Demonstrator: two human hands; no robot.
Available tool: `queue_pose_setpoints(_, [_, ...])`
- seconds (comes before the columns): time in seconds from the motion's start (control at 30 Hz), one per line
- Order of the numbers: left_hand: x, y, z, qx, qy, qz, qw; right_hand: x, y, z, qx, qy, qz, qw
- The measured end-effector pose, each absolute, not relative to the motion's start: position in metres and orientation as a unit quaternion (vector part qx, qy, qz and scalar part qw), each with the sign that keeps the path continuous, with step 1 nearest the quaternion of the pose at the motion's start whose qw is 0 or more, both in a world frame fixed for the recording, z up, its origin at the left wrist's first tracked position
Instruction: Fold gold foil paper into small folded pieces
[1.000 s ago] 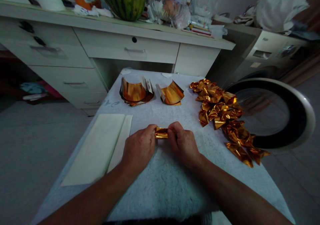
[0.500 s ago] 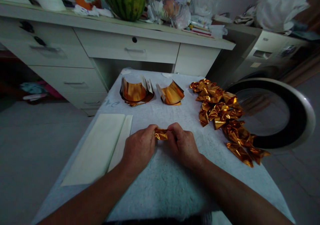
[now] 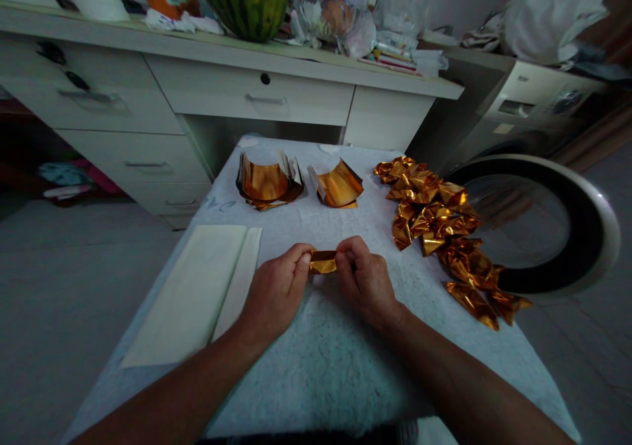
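A small folded piece of gold foil paper (image 3: 323,262) is stretched between my two hands above the cloth-covered table (image 3: 316,379). My left hand (image 3: 279,287) pinches its left end, thumb on top. Its right end is gripped by my right hand (image 3: 365,280), whose fingers are curled and partly hide that end. Beyond my hands lie two curved stacks of gold foil sheets, a larger stack (image 3: 266,180) and a smaller stack (image 3: 340,185). To the right is a pile of folded gold foil pieces (image 3: 434,214).
Pale folded paper (image 3: 192,287) lies on the table's left side. An open washing machine door (image 3: 592,228) stands close by the right edge. Behind the table, a white drawer counter (image 3: 222,89) carries a watermelon (image 3: 241,0), plastic bags and books.
The gold foil piece shows more of its length and its upper fold now. My hands have moved slightly apart, with the left thumb shifted onto the foil's end.
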State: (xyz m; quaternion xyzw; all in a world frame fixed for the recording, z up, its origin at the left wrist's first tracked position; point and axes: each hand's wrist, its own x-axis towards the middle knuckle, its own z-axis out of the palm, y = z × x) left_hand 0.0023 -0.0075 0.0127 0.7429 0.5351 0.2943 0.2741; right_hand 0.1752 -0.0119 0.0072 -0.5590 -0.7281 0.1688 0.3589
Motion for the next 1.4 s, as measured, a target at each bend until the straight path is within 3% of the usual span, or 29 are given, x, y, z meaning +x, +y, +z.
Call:
queue_pose_setpoints(0.7, [0.005,-0.006,0.001,0.785,0.542,0.253,0.160,0.170,-0.017,0.003,-0.537,-0.757,0.110,0.357])
queue_pose_setpoints(0.83, [0.002,-0.003,0.003,0.771,0.552,0.265,0.174,0.166,-0.019,0.003,-0.483,-0.794,0.124,0.348])
queue_pose_setpoints(1.07, [0.002,-0.009,0.006,0.805,0.469,0.273,0.241,0.178,-0.011,0.005,-0.551,-0.738,0.093,0.377])
queue_pose_setpoints(1.4, [0.002,-0.008,0.011,0.753,0.514,0.306,0.276,0.177,-0.012,0.006,-0.525,-0.757,0.133,0.366])
